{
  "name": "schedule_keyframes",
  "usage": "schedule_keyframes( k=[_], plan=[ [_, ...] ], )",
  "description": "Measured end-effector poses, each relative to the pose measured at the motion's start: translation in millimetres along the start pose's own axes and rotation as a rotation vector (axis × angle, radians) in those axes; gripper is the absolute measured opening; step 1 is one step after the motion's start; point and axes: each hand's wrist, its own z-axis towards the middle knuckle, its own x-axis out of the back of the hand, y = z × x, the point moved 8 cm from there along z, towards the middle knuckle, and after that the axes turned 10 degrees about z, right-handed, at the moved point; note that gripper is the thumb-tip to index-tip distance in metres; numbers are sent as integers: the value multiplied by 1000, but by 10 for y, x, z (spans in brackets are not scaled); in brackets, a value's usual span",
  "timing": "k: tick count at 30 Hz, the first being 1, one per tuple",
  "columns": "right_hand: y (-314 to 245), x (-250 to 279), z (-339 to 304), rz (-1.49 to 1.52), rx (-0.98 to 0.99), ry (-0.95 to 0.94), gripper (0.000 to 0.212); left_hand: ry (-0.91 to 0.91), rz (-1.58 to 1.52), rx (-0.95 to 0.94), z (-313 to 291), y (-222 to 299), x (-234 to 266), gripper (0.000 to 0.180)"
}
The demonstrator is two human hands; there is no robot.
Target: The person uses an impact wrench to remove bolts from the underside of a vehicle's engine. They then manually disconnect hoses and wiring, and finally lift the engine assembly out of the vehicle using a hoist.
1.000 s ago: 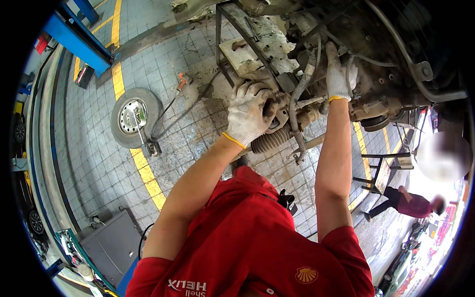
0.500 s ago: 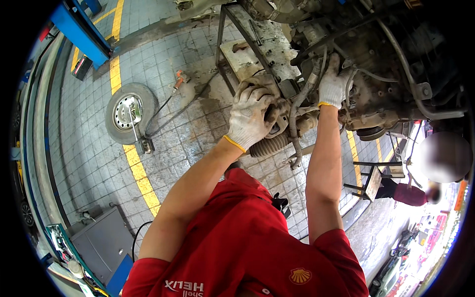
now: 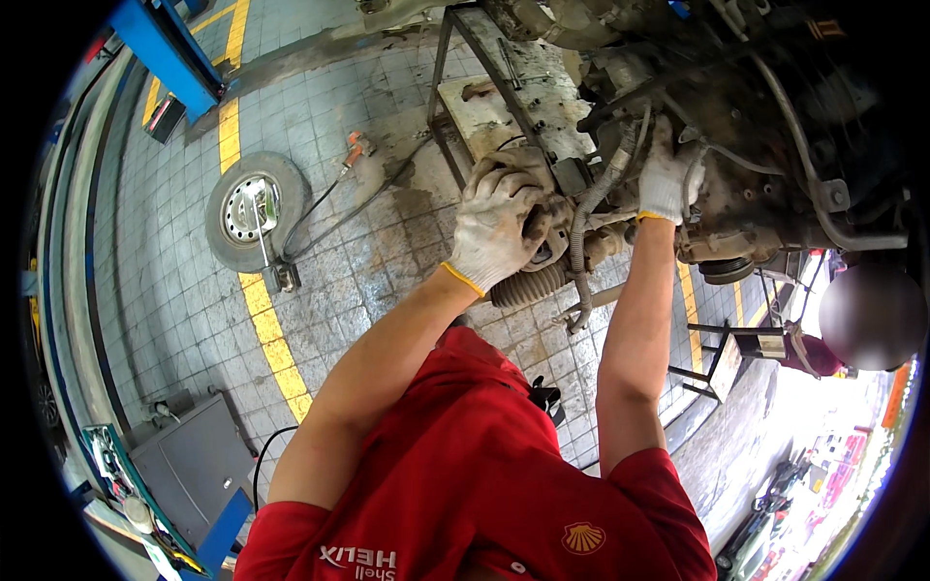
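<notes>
Both my hands wear white knit gloves, grey with grime, with yellow cuffs. My left hand is closed over a dirty housing, its fingers curled on the top. A ribbed bellows hose comes out below that hand. My right hand reaches up into the engine, among hoses and thin pipes. Its fingers are bent, and the tips are partly hidden; what they grip I cannot make out. Between my hands hangs a grey corrugated hose.
A metal frame stand is beyond my left hand. On the tiled floor at left lie a wheel and an orange-ended air tool with its hose. A grey cabinet stands lower left. A stool and a person are at right.
The view has shifted slightly, and the engine sits a little lower and further right. Both hands keep nearly the same places on the parts. The person at right has moved closer to the stool.
</notes>
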Motion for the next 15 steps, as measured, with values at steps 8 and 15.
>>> schedule_keyframes(
  k=[8,15],
  plan=[
    [-140,48,-61,66,-160,-60,82,31,-20,50,8,-84,62,33],
    [-135,-29,-65,201,-105,-50,75,-40,6,119,-57,-134,10,33]
  ],
)
